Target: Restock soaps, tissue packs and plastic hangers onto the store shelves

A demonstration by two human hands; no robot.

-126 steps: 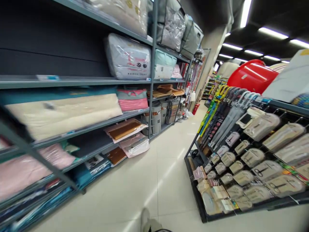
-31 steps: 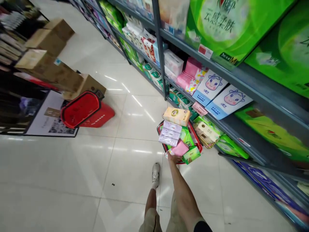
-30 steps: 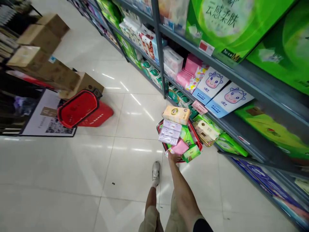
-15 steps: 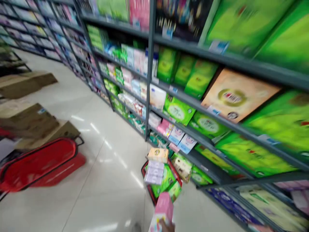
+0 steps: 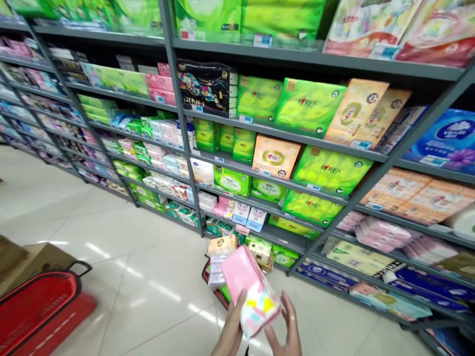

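Observation:
A pink pack of tissues [image 5: 243, 272], its end printed with white, yellow and blue shapes, is held up in front of me and looks slightly blurred. My left hand [image 5: 232, 324] grips its left side, thumb along the edge. At the pack's lower right corner is my right hand [image 5: 287, 329], fingers curved and spread apart; whether they touch the pack is hard to tell. Behind the pack, a basket [image 5: 208, 277] with a dark rim stands on the floor, partly hidden. A lilac pack [image 5: 216, 269] and an orange tissue pack [image 5: 222, 244] lie in it or on its edge.
Grey shelving [image 5: 260, 127] full of tissue packs runs along the aisle. Packs with a cream print [image 5: 259, 250] stand on the floor by the lowest shelf. At lower left are a red basket [image 5: 48, 311] and a cardboard box [image 5: 40, 267]. The tiled floor [image 5: 148, 277] is glossy.
The view has swung right and levelled toward the shelves. The pink tissue pack has come up closer to me, now with both hands at it; earlier only one hand showed on it.

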